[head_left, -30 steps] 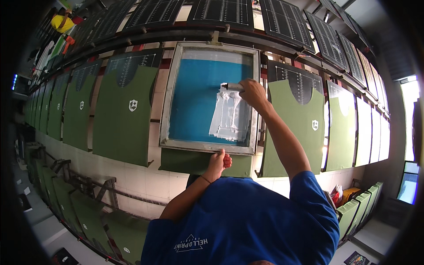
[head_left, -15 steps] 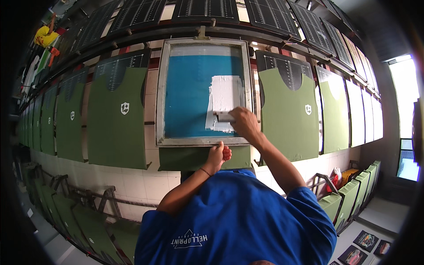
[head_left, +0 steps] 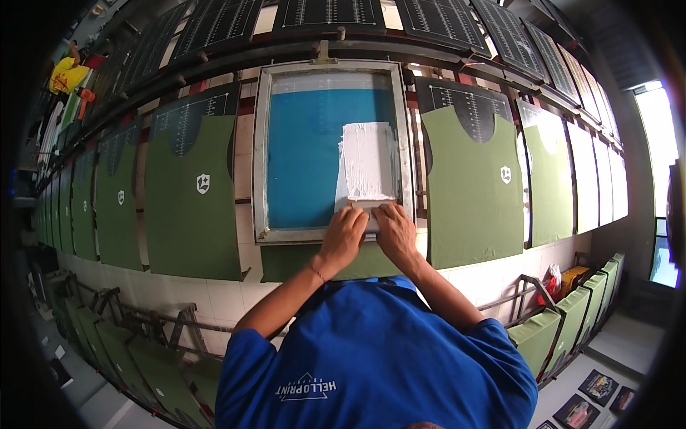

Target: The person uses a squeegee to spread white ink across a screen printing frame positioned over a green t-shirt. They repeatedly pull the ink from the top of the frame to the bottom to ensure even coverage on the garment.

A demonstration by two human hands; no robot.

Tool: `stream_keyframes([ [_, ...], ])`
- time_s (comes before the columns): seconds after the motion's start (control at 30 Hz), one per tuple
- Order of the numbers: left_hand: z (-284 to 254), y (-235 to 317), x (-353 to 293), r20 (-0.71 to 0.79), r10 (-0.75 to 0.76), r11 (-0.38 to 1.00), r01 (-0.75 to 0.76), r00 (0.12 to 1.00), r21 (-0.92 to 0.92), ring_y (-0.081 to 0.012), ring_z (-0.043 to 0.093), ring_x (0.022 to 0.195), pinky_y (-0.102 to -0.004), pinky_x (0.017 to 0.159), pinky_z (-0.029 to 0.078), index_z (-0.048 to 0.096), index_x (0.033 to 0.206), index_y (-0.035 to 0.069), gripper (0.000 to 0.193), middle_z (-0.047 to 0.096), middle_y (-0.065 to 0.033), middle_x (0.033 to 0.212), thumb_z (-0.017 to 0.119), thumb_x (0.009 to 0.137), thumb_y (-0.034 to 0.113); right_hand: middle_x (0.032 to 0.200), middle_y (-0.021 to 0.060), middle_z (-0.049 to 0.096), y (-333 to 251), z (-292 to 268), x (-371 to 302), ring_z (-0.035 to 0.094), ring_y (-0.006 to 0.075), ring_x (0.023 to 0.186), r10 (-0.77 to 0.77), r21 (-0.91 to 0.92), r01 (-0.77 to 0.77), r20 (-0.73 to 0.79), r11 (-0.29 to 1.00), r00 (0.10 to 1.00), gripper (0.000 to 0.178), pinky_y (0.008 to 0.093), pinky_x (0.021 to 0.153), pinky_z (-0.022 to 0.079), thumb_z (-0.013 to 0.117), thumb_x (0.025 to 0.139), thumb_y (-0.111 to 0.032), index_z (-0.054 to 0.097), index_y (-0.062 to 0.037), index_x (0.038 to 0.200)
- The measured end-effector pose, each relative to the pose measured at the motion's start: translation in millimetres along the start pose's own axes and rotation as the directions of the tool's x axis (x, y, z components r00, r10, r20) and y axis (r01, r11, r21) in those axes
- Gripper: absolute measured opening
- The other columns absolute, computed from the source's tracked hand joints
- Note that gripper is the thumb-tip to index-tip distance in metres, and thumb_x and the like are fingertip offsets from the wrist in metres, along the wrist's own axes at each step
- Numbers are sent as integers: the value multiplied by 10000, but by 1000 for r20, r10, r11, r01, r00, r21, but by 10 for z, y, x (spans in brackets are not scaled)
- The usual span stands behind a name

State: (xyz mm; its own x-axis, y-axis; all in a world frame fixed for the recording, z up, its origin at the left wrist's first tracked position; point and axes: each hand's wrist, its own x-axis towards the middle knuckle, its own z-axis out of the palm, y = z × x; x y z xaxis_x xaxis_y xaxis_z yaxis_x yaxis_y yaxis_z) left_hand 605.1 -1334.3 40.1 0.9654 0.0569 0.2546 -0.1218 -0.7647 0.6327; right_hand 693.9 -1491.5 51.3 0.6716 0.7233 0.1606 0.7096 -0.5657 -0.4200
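In front of me lies a framed printing screen (head_left: 304, 154) with blue mesh and a metal frame. A thick patch of white ink (head_left: 368, 161) covers its right part. At the near end of that patch is a squeegee (head_left: 366, 204). My left hand (head_left: 344, 230) grips its left end and my right hand (head_left: 395, 227) its right end, fingers curled over it. Both hands are at the near edge of the frame. Beneath the screen, the lower part of a green shirt (head_left: 321, 262) shows.
Green shirts with a white badge stretch over boards to the left (head_left: 189, 193) and right (head_left: 475, 193). Bare black boards (head_left: 329, 14) line the far side. More green shirts (head_left: 564, 329) hang on a rack behind me. A person in yellow (head_left: 69, 75) is at far left.
My left hand has come up from the frame's near edge onto the squeegee. My right hand has brought the squeegee nearer, and the white ink lies smoother at its near end.
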Motion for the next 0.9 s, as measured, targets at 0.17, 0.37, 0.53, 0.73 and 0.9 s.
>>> stream_keyframes([
  [0.17,19,-517,948,-53,121,993,-121,991,17,-377,549,1058,-448,959,450,592,1051,-19,316,610,-175,1149,684,749,-31,1011,128,689,472,90,956,647,296,991,14,-30,-16,-63,999,998,219,392,865,535,588,785,27,709,-44,953],
  [0.37,-256,-693,1656,-60,129,992,-129,990,3,-374,572,1020,-429,910,468,616,1010,-15,297,628,-157,1059,706,733,-69,977,157,698,598,-256,1726,651,339,980,12,-91,-7,56,996,998,190,419,864,529,607,770,19,730,-53,894],
  [0.53,-313,-378,1179,-85,142,989,-146,986,-36,-373,576,1042,-439,920,471,629,1064,-30,348,635,-169,1107,713,728,-65,998,149,691,233,-450,1194,642,331,998,36,10,-36,52,999,998,271,418,884,516,614,763,26,726,-67,992],
  [0.73,-172,140,164,-36,82,989,-85,996,-117,-366,573,1088,-448,965,463,613,1103,-30,396,619,-167,1148,680,714,-64,1040,129,664,-96,-309,59,607,320,1033,40,86,-43,45,995,998,326,396,923,501,590,730,27,690,-15,1038],
  [0.9,-14,90,-78,-2,38,993,-38,999,-115,-372,551,1118,-455,990,448,600,1133,-23,424,595,-160,1182,675,718,-64,1053,112,646,-142,-86,-129,593,312,1051,70,42,-70,8,997,998,321,387,901,511,585,741,20,688,-21,1042],
])
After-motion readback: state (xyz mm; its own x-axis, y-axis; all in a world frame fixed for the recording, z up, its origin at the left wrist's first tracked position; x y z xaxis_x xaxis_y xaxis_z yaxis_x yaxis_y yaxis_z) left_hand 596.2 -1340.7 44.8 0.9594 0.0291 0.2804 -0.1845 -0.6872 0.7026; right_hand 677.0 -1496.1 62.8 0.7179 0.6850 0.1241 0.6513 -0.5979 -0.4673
